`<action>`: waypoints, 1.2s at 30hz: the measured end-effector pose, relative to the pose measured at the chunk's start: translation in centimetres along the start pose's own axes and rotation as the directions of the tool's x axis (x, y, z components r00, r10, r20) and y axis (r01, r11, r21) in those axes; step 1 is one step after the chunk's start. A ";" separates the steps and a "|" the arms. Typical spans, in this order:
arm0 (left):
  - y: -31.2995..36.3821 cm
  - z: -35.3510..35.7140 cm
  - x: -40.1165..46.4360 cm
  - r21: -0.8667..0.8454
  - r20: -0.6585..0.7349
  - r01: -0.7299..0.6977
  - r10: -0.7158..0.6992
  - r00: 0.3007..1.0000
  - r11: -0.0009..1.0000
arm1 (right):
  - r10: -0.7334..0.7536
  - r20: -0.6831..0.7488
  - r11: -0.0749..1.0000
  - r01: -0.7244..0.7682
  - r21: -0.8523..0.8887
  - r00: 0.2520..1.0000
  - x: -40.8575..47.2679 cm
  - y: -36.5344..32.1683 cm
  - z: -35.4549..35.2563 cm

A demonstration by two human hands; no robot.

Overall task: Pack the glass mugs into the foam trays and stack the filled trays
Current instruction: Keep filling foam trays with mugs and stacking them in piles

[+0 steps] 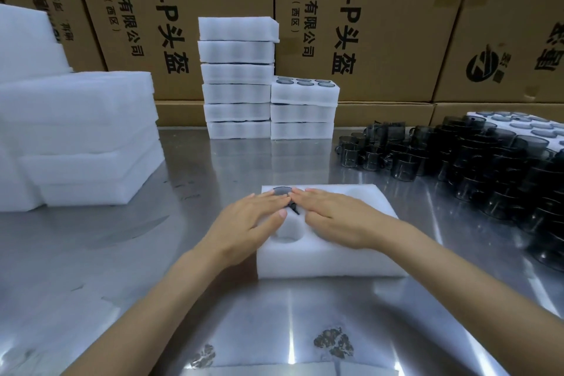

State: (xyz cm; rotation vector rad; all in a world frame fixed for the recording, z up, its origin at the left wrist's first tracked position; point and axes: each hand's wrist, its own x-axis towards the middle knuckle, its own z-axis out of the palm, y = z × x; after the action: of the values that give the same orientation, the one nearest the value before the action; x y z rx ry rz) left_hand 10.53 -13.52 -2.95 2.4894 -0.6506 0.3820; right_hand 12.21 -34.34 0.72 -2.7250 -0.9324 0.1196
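Note:
A white foam tray [329, 256] lies on the steel table in front of me. A dark glass mug [281, 191] sits sunk in its far-left pocket, its handle showing between my hands. My left hand [250, 223] lies flat on the tray with straight fingers pressing on the mug. My right hand [335, 217] lies flat beside it, its fingertips touching the same mug. An empty pocket [288, 233] shows between my wrists. Loose dark mugs [457, 156] crowd the table at the right.
Two stacks of filled foam trays [238, 94] [303, 113] stand at the back centre. Empty foam trays [79, 137] are piled at the left. Cardboard boxes [366, 24] wall the back. Another filled tray [525, 125] lies behind the loose mugs.

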 end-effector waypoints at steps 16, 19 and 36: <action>-2.8 1.8 -0.3 -0.285 -0.098 0.466 -0.509 0.855 0.838 | 0.657 -0.431 0.744 -0.441 0.503 0.618 -0.3 14.2 -3.4; -2.4 1.9 -0.1 -0.062 -0.027 0.440 -0.443 0.896 0.896 | 0.721 -0.364 0.693 -0.608 0.388 0.589 -0.4 16.9 -3.3; -2.4 2.1 -0.1 0.059 -0.076 0.390 -0.385 0.920 0.919 | 0.652 -0.404 0.724 -0.685 0.081 0.642 -0.6 18.2 -2.9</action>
State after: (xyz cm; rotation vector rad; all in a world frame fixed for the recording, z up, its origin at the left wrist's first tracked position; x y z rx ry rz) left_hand 12.02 -12.90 -5.77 2.5856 -0.1078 0.3338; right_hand 22.99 -49.17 -1.38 -2.8476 0.2343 -0.3537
